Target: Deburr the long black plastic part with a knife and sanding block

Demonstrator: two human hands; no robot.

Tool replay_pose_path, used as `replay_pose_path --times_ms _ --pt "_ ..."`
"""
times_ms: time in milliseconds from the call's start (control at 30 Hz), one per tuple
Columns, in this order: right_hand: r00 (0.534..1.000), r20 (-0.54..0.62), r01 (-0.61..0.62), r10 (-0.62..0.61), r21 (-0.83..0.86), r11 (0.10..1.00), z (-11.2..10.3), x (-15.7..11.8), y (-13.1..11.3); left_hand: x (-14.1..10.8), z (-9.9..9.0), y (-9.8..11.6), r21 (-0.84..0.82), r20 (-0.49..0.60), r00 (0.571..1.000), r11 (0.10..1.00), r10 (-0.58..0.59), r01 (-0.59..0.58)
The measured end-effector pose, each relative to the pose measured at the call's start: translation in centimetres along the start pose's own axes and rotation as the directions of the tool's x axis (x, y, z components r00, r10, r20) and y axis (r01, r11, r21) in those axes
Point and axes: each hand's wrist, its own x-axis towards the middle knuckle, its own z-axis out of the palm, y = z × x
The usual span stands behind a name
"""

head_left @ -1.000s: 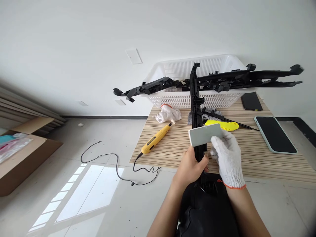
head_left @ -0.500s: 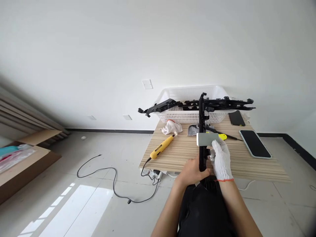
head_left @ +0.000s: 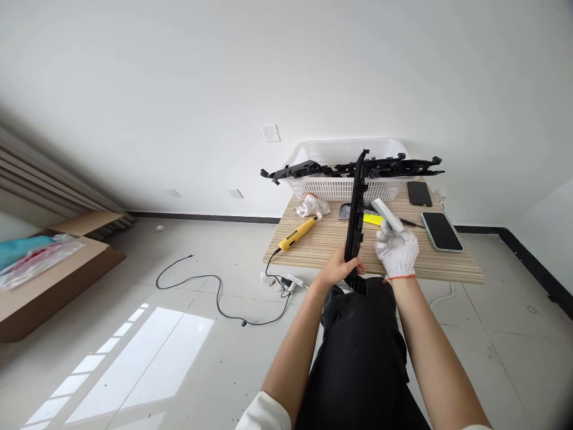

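My bare left hand (head_left: 341, 266) is closed round the lower part of a long black plastic strip (head_left: 356, 209), which stands nearly upright above my lap. Clips and notches run along the strip's edge. On my right hand (head_left: 397, 248) is a white knit glove with an orange cuff. Its fingers grip a flat white-and-grey block (head_left: 387, 215), tilted and held apart from the strip, to its right. Behind the strip, partly covered by it, lie a yellow-handled tool (head_left: 372, 219) and a grey cloth (head_left: 344, 211).
A white plastic basket (head_left: 322, 190) at the back of the table (head_left: 313, 254) carries several black strips (head_left: 398, 166). A yellow corded tool (head_left: 298, 233) and a white glove (head_left: 312, 205) lie left. Two phones (head_left: 442, 232) (head_left: 419, 193) lie right. A black cable (head_left: 219, 298) crosses the floor.
The white-and-grey block has come away from the strip to the right and turned from level to slanted. The strip now leans slightly and its lower end shows. My view has shifted.
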Motion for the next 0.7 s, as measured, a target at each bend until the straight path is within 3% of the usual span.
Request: replay_pose_path --times_ms 167,233,333,400,567,700 --pt "0.998 -0.062 0.022 -0.027 -0.069 0.997 0.5 0.5 1.0 0.1 0.8 -0.4 0.100 -0.082 0.996 0.995 0.027 -0.019" --pt "0.996 -0.029 0.076 -0.080 -0.136 0.988 0.4 0.7 1.7 -0.2 0.9 -0.3 0.154 -0.099 0.994 0.988 0.035 -0.019" --pt "0.981 0.050 0.191 -0.185 -0.161 0.968 -0.1 0.6 2.1 -1.1 0.8 0.0 0.281 -0.076 0.995 0.959 0.068 -0.044" --pt "0.980 0.044 0.198 -0.194 -0.174 0.965 -0.5 0.4 1.8 -1.9 0.9 0.0 0.335 -0.030 0.997 0.940 0.078 -0.063" --pt "0.998 -0.010 0.059 -0.063 -0.230 0.971 -0.7 -0.8 0.6 -3.9 0.9 -2.1 0.271 0.007 1.000 0.963 0.011 -0.012" --pt "0.999 0.034 0.011 0.005 -0.452 0.892 0.0 -2.0 1.2 -4.3 1.1 -4.6 0.107 -0.047 0.998 0.993 -0.049 0.053"
